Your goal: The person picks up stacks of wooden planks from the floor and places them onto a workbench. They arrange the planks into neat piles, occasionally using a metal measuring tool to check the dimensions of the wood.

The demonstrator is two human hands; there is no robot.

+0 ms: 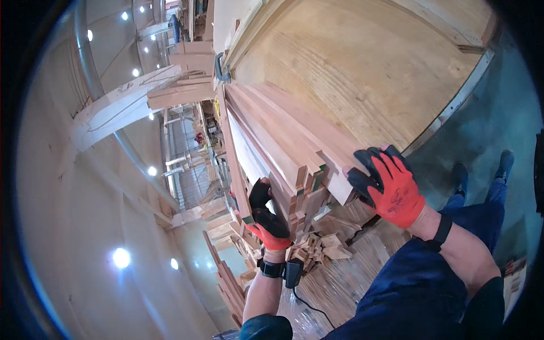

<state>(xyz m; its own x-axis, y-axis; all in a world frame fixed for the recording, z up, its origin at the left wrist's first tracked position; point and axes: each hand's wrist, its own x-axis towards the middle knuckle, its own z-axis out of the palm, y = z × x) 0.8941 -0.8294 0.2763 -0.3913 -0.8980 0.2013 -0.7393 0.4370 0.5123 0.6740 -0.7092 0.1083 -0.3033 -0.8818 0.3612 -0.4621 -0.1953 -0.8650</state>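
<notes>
Both my hands wear red gloves with black fingers. My left hand (267,218) is curled at the near end of a long, narrow wooden board (232,153), whose end is painted green. Part of its grip is hidden by the board. Beside it lies a stack of long reddish-brown wooden boards (277,130), their uneven ends towards me, a few with green paint. My right hand (391,184) is open, fingers spread, its fingertips resting at the near right end of the stack. A pale strip (246,150) shows between the single board and the stack.
A large plywood panel (340,62) lies right of the stack. A dark clamp (221,67) sits at the stack's far end. Wood offcuts (317,249) are piled below, by clear plastic wrap (323,294). More long boards (224,277) lie at lower left. A black cable (314,307) hangs from my left wrist.
</notes>
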